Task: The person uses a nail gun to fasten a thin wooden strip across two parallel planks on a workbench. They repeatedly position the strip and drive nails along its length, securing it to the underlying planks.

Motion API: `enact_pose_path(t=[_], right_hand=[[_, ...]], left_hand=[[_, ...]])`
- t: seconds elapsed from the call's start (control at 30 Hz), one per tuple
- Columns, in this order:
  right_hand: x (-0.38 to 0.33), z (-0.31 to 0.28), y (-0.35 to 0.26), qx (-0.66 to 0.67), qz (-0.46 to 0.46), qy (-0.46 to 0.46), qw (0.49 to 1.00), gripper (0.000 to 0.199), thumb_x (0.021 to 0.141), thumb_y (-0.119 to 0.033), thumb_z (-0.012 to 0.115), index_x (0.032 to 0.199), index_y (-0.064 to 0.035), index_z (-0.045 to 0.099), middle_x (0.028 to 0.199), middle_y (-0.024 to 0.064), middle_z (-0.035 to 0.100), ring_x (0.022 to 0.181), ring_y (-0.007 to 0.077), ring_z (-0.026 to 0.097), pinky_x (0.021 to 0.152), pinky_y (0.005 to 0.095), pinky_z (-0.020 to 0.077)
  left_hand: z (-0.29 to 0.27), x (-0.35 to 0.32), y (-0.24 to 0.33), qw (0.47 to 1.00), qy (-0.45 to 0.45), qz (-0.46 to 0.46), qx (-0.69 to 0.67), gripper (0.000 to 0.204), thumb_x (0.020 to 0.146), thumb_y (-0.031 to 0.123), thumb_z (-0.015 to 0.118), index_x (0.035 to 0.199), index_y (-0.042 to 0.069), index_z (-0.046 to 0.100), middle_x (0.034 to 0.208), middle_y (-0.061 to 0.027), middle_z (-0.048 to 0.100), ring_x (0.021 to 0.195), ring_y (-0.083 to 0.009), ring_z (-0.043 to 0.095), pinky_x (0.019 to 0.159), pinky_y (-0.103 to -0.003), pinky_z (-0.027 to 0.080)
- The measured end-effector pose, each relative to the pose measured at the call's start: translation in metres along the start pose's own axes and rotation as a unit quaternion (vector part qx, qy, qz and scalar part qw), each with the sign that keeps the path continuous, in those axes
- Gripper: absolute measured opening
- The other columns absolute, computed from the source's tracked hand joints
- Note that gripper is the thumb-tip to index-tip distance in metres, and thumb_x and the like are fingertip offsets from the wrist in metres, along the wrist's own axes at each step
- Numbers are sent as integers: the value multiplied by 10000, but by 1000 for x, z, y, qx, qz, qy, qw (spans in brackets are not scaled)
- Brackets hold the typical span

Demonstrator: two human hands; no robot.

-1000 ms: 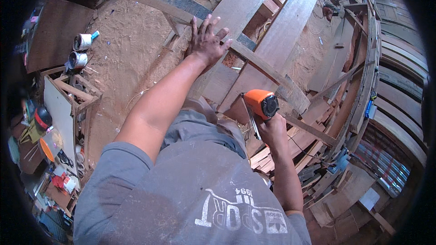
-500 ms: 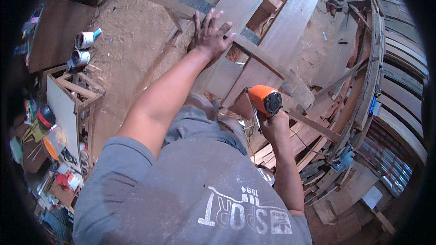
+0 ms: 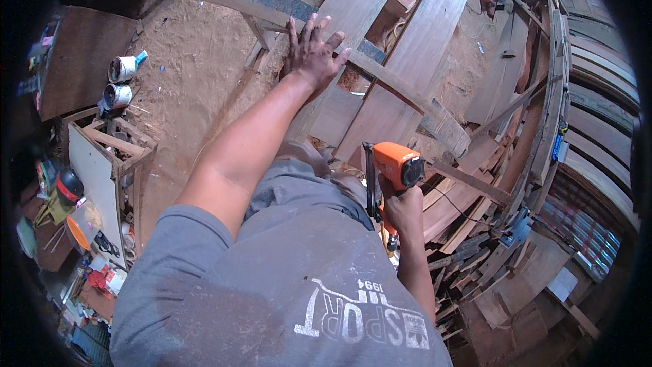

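Observation:
My left hand (image 3: 312, 54) lies with fingers spread on a long pale board (image 3: 360, 1), where the board crosses a wooden crossbar (image 3: 390, 80). Beside it, separated by a gap, runs a second long board (image 3: 435, 24). My right hand (image 3: 404, 207) is wrapped round the handle of an orange and black nail gun (image 3: 392, 158), held in front of my body near the boards' near end. The gun's dark magazine shows on its left side. Its nose appears apart from the boards, though the exact distance I cannot tell. The trigger finger is mostly hidden.
Two white cans (image 3: 122, 69) stand on the dusty ground at left, near a wooden frame with a pale panel (image 3: 95, 183). Scrap wood (image 3: 468, 214) is piled at right, with a thin cable across it. Stacked planks (image 3: 601, 105) line the far right.
My right hand has drawn the nail gun slightly nearer my body and turned it, so more of its magazine and lower end shows. My left hand stays on the board.

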State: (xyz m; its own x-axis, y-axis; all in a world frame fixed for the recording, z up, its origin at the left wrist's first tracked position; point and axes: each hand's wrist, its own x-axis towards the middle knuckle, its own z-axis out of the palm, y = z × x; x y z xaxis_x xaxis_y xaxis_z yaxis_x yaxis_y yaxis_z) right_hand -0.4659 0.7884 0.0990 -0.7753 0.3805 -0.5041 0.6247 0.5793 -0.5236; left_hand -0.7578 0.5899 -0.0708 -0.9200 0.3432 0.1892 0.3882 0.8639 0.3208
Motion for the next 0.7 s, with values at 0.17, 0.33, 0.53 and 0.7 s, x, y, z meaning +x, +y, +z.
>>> enact_pose_path(t=[0.17,0.33,0.53,0.7], right_hand=[[12,5,-30,0,61,-12,998,319,973,-207,789,1179,36,787,969,302,802,1022,410,833,855,470,606],[12,1,-47,-31,78,-41,996,352,1013,-287,804,1187,20,791,989,278,815,1018,397,835,845,459,606],[13,8,-42,-14,8,-27,1000,318,1034,-280,792,1199,-7,797,1017,263,823,1033,397,833,859,464,613],[16,6,-42,-42,-7,-26,999,289,1034,-267,791,1186,-21,795,1026,270,817,1046,437,820,860,483,617]], left_hand=[[3,0,-3,1000,7,4,-24,493,1093,615,602,1436,271,684,1727,-131,428,1696,-387,245,1351,-775,29],[6,2,-3,1000,3,0,-20,506,1078,638,608,1431,286,694,1728,-119,442,1695,-373,258,1349,-777,19],[8,1,-1,1000,0,-6,-12,497,1077,646,600,1421,301,697,1736,-97,441,1701,-360,254,1351,-774,9],[9,1,-1,1000,8,-5,-18,481,1073,638,612,1412,307,695,1731,-93,441,1696,-362,265,1348,-783,27]])
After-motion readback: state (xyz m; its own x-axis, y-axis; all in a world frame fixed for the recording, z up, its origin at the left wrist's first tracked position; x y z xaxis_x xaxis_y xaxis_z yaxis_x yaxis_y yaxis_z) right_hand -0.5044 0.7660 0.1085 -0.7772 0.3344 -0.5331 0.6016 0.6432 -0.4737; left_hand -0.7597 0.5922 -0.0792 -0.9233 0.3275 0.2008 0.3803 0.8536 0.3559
